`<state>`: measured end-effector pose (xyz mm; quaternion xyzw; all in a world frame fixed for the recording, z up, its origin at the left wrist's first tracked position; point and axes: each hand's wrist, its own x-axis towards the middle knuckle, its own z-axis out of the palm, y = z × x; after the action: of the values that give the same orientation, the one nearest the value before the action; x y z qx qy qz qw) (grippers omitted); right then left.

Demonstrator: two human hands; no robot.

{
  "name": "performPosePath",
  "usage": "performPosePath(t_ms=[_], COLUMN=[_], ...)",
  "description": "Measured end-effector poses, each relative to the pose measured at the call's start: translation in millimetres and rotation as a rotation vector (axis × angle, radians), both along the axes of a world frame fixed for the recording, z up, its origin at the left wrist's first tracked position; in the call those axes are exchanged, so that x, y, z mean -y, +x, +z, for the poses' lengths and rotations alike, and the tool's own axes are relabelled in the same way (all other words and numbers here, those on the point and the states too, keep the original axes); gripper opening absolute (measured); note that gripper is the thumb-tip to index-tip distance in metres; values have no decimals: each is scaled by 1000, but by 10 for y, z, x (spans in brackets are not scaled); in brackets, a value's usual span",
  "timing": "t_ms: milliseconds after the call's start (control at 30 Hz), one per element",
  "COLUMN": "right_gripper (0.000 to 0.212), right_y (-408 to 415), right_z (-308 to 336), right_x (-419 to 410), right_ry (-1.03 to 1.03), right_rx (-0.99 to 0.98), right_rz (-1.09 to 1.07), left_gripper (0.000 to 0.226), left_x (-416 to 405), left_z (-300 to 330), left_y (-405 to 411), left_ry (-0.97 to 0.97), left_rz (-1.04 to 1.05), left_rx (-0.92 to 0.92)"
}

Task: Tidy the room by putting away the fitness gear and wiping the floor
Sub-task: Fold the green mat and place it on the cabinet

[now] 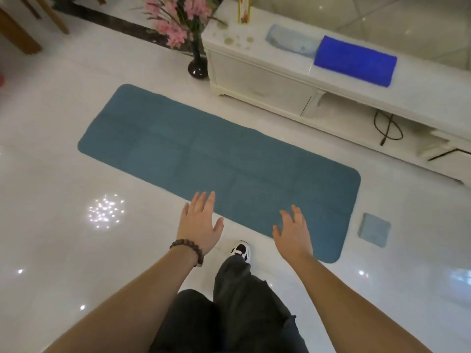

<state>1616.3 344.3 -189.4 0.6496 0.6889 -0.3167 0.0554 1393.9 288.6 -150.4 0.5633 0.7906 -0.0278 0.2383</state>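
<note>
Head view, person standing, looking down at the floor [51, 128], white and glossy with light reflections.

Mat [219, 169]: teal, unrolled, lying flat on the floor, running diagonally from upper left to lower right. Faint grid creases show on its surface. Its near long edge passes just beyond the fingertips of both hands.

Left hand [198, 225]: extended forward, palm down, fingers straight and spread, holding nothing. Bead bracelet [187, 252] on the wrist. Fingertips overlap the mat's near edge in view; whether they touch it I cannot tell.

Right hand [293, 231]: extended forward, palm down, fingers loosely spread, holding nothing. It appears over the mat's lower right part; contact cannot be judged.

The hands are apart, with one shoe [242, 249] and a dark trouser leg visible between the forearms.

Small pad [374, 230]: square, blue-grey, on the floor just beside the mat's right end, not touching it.

Cabinet [267, 80]: long, white, low, beyond the mat along the wall. On its tabletop lie a bright blue towel [355, 61] and, touching its left end, a pale blue cloth [290, 42]. Small spots mark the tabletop left of the cloth. A black cable [386, 128] hangs in an open bay of the cabinet.

Vase [197, 64]: dark, with pink flowers, on the floor at the cabinet's left end.
</note>
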Motion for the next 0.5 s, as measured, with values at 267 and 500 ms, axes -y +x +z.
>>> performPosePath(t_ms=[267, 500], right_gripper=[47, 46], right_y=[-263, -420], right_z=[-348, -1308], right_x=[-225, -242], right_ry=[-39, -46], right_rx=[25, 92], right_rz=[-115, -262], left_gripper=[66, 66], left_x=[-563, -942], left_z=[-422, -1478], left_y=[-413, -786], left_ry=[-94, -166], left_rz=[-167, -315], left_rx=[18, 23])
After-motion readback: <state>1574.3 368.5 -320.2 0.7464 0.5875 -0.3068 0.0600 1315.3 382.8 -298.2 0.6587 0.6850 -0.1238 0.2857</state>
